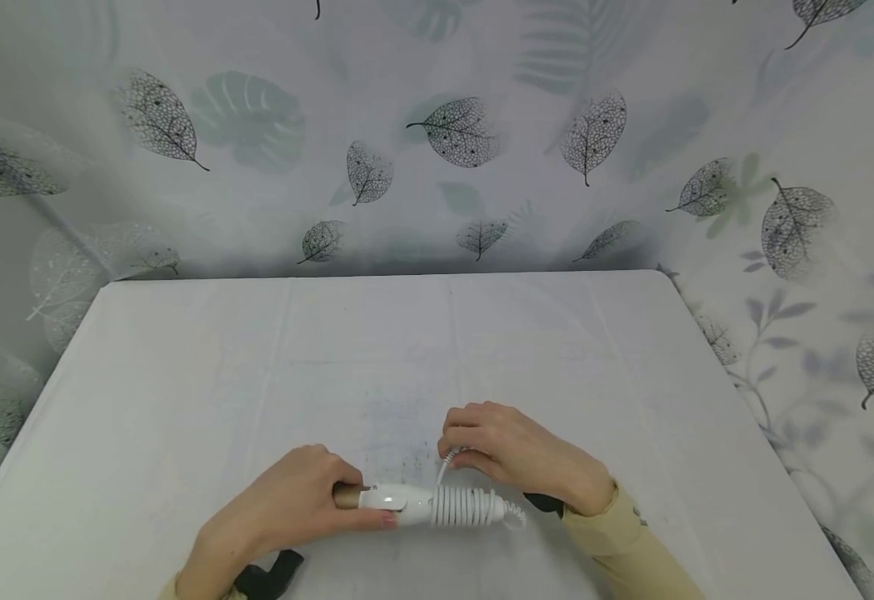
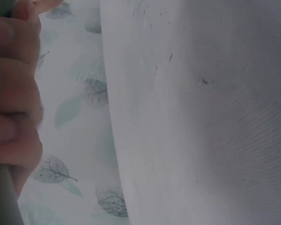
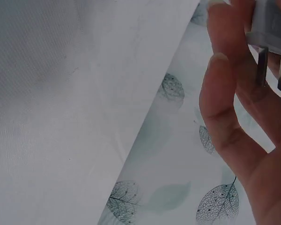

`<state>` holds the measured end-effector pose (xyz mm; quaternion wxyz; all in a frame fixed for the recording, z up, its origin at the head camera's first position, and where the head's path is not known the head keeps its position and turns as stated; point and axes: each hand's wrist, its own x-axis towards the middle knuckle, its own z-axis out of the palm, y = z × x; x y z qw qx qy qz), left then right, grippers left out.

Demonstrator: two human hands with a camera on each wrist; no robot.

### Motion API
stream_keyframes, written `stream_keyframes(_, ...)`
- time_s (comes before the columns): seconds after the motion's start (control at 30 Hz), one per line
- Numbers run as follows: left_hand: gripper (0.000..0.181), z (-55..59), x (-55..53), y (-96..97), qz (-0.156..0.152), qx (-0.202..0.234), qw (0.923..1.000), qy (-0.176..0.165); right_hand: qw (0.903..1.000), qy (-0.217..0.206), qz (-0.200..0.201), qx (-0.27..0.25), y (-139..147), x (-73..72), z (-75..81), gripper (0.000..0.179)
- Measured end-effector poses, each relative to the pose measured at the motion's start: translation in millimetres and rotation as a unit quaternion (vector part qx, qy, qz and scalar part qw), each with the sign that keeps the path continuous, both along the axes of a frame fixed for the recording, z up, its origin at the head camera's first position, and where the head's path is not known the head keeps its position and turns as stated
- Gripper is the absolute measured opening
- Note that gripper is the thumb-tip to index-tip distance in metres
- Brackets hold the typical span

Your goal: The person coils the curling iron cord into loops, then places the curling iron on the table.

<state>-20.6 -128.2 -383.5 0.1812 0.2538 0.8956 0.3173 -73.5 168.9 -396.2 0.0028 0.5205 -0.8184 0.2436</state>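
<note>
A white curling iron [image 1: 410, 498] with a gold-brown barrel [image 1: 347, 496] lies sideways near the front of the table in the head view. My left hand [image 1: 279, 504] grips it at the barrel end, thumb stretched along the white body. Its curled fingers [image 2: 16, 89] show at the left edge of the left wrist view. White cord [image 1: 468, 507] is wound in several turns round the handle. From the coils, the cord's loose end rises to my right hand [image 1: 515, 450], which holds the plug [image 3: 271, 23]. Metal prongs [image 3: 262, 65] stick out of it in the right wrist view.
A white cloth covers the table [image 1: 437, 350], with small dark specks [image 1: 417, 454] near the hands. Leaf-patterned fabric [image 1: 437, 192] hangs behind and along both sides. Black straps [image 1: 272, 575] show at the wrists.
</note>
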Motion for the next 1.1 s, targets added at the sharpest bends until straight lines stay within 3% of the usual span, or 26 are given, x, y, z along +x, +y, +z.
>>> stream_keyframes(0.23,0.052,-12.6,-0.8,6.5,0.004,-0.043,0.999,-0.005,0.9987,-0.048,0.008,-0.018,-1.7,1.0,0.6,0.01)
stream_keyframes(0.4,0.054,-19.6,0.6,10.5,0.032,-0.062,0.9975,0.015,0.9982,-0.048,-0.006,-0.036,-5.9,4.3,-0.2,0.016)
stream_keyframes(0.57,0.054,-24.8,1.5,14.6,0.051,-0.079,0.9948,0.039,0.9969,-0.072,-0.027,-0.013,-8.4,7.7,-0.8,0.021)
stream_keyframes(0.87,0.049,-35.4,-0.5,19.1,0.04,-0.07,0.9934,0.082,0.992,-0.101,-0.074,0.018,-9.0,7.0,-5.5,0.028)
stream_keyframes(1.1,0.049,-39.0,-0.2,22.8,0.028,-0.083,0.9892,0.118,0.9824,-0.109,-0.14,0.059,-5.3,5.2,-11.1,0.024)
